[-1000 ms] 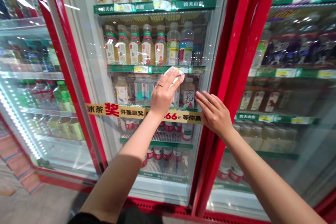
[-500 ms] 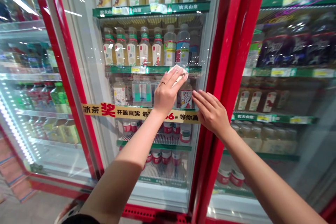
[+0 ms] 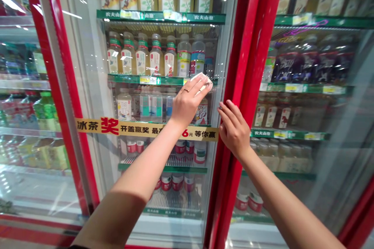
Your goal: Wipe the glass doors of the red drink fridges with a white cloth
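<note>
My left hand (image 3: 189, 99) presses a folded white tissue (image 3: 207, 83) against the glass door (image 3: 87, 85) of a drinks fridge, fingers laid over it. A ring shows on one finger. To its right, my right hand (image 3: 234, 128) rests with extended fingers against the door's red frame (image 3: 240, 66), holding nothing. Below the left hand a yellow strip with printed characters (image 3: 140, 130) runs across the glass, partly covered by my left forearm.
Behind the glass, bottles (image 3: 143, 56) and red-labelled tubs (image 3: 177, 181) stand on green-edged shelves (image 3: 160, 16). A second fridge section with dark bottles (image 3: 309, 60) is at the right. Another lit fridge with green-capped bottles (image 3: 45, 111) stands at the left.
The view has shifted so the fridge appears slightly further left. My left hand with the tissue has moved a little right across the glass. My right hand's fingers now point more upward.
</note>
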